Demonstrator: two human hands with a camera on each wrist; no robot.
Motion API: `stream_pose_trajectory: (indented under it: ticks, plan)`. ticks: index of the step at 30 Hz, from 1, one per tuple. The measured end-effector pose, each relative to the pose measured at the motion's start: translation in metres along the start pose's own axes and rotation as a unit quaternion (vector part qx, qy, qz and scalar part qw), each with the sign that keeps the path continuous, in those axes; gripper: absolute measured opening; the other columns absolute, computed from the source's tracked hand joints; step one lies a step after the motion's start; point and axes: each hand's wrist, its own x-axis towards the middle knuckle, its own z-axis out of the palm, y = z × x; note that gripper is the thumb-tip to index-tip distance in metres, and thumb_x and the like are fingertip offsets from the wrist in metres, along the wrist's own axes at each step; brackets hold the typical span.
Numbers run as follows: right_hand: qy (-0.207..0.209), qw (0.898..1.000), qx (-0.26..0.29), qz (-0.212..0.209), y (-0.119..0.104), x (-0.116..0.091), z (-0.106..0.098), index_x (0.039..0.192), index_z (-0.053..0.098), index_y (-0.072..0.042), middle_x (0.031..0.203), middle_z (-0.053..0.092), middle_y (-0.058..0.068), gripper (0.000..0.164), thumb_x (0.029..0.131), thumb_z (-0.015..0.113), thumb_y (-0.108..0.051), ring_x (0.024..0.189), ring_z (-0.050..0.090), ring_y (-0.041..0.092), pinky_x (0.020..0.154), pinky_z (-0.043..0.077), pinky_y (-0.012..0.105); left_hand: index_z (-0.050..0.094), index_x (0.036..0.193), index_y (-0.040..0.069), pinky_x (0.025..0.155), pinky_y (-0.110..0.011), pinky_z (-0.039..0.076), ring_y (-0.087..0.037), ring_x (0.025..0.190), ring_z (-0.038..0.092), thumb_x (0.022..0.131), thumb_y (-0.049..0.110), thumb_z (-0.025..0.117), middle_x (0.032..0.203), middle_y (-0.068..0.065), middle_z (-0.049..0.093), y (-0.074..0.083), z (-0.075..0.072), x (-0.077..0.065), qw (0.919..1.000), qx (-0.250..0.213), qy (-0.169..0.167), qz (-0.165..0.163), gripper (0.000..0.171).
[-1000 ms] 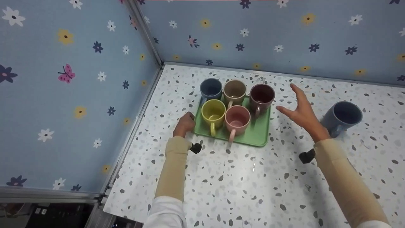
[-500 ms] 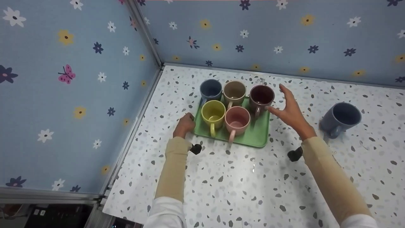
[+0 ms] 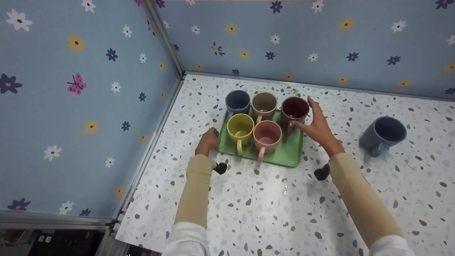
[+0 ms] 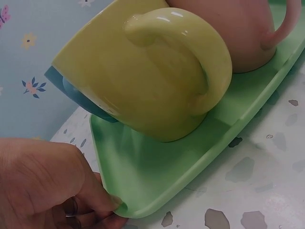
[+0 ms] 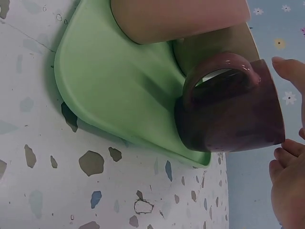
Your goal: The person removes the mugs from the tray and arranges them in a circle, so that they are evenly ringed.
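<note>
My left hand (image 3: 208,140) pinches the left front corner of a green tray (image 3: 292,153); in the left wrist view its thumb lies on the rim, with the other fingers partly hidden. Standing at the tray's right rear is a maroon mug (image 3: 294,107). Fingers and thumb spread, my right hand (image 3: 317,128) reaches about that mug's right side. In the right wrist view the fingertips are close to the mug's rim; contact is hard to tell. Yellow (image 3: 240,131) and pink (image 3: 267,136) mugs fill the front, with blue (image 3: 237,101) and beige (image 3: 264,104) mugs behind.
A separate blue-grey mug (image 3: 383,136) stands on the speckled table (image 3: 256,209) to the right of the tray. Flowered blue panels (image 3: 305,42) close off the back and left sides.
My right hand has moved left, from beside the separate blue-grey mug to the maroon mug on the tray. My left hand and the tray stay in place.
</note>
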Motion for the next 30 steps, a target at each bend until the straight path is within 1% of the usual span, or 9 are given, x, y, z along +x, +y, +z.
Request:
stream_pose_trajectory:
  ticks: [5, 10, 14, 18, 24, 30]
  plan:
    - [-0.003, 1.000, 0.010, 0.015, 0.003, 0.003, 0.005, 0.153, 0.014, -0.013, 0.157, 0.019, 0.013, 0.104, 0.076, 0.080, -0.035, 0.146, 0.018, 0.029, 0.117, 0.013, 0.050, 0.050, 0.108, 0.004, 0.087, -0.038, 0.042, -0.026, 0.095, 0.049, 0.086, 0.004, 0.038, 0.110, -0.015, 0.055, 0.000, -0.001, -0.001, 1.0000, 0.002, 0.001, -0.001, 0.025]
    - [-0.005, 1.000, 0.014, 0.020, 0.006, 0.006, 0.008, 0.153, 0.014, -0.012, 0.159, 0.015, 0.012, 0.105, 0.076, 0.080, -0.037, 0.146, 0.015, 0.028, 0.117, 0.013, 0.049, 0.051, 0.113, 0.002, 0.091, -0.039, 0.043, -0.027, 0.101, 0.051, 0.086, 0.005, 0.038, 0.115, -0.016, 0.056, 0.000, -0.001, -0.001, 1.0000, 0.003, 0.001, -0.001, 0.029]
    - [0.001, 1.000, 0.021, 0.015, 0.006, 0.008, 0.011, 0.152, 0.015, -0.008, 0.158, 0.016, 0.014, 0.104, 0.076, 0.080, -0.036, 0.146, 0.017, 0.029, 0.117, 0.015, 0.048, 0.051, 0.114, 0.002, 0.093, -0.040, 0.043, -0.029, 0.105, 0.052, 0.086, 0.005, 0.038, 0.118, -0.017, 0.057, 0.000, 0.000, -0.001, 1.0000, 0.004, 0.003, -0.002, 0.031]
    - [0.012, 1.000, 0.025, 0.008, 0.007, 0.011, 0.014, 0.152, 0.016, -0.006, 0.157, 0.020, 0.016, 0.103, 0.076, 0.080, -0.035, 0.145, 0.019, 0.030, 0.116, 0.017, 0.048, 0.051, 0.113, 0.003, 0.093, -0.040, 0.043, -0.029, 0.103, 0.052, 0.086, 0.005, 0.039, 0.117, -0.017, 0.057, 0.000, 0.000, 0.000, 1.0000, 0.005, 0.004, -0.004, 0.030]
    - [0.023, 1.000, 0.021, 0.000, 0.009, 0.014, 0.017, 0.152, 0.014, -0.005, 0.155, 0.022, 0.017, 0.105, 0.075, 0.081, -0.031, 0.144, 0.021, 0.031, 0.117, 0.015, 0.048, 0.051, 0.110, 0.003, 0.089, -0.040, 0.043, -0.027, 0.098, 0.051, 0.085, 0.005, 0.040, 0.113, -0.016, 0.057, 0.000, 0.001, 0.001, 1.0000, 0.004, 0.006, -0.002, 0.027]
    - [0.035, 0.999, 0.020, -0.007, 0.008, 0.016, 0.020, 0.152, 0.016, -0.005, 0.154, 0.026, 0.016, 0.106, 0.073, 0.083, -0.031, 0.142, 0.026, 0.030, 0.116, 0.018, 0.047, 0.051, 0.111, 0.002, 0.090, -0.041, 0.043, -0.028, 0.098, 0.051, 0.085, 0.005, 0.040, 0.114, -0.018, 0.057, -0.002, 0.001, 0.001, 1.0000, 0.000, 0.007, 0.005, 0.029]
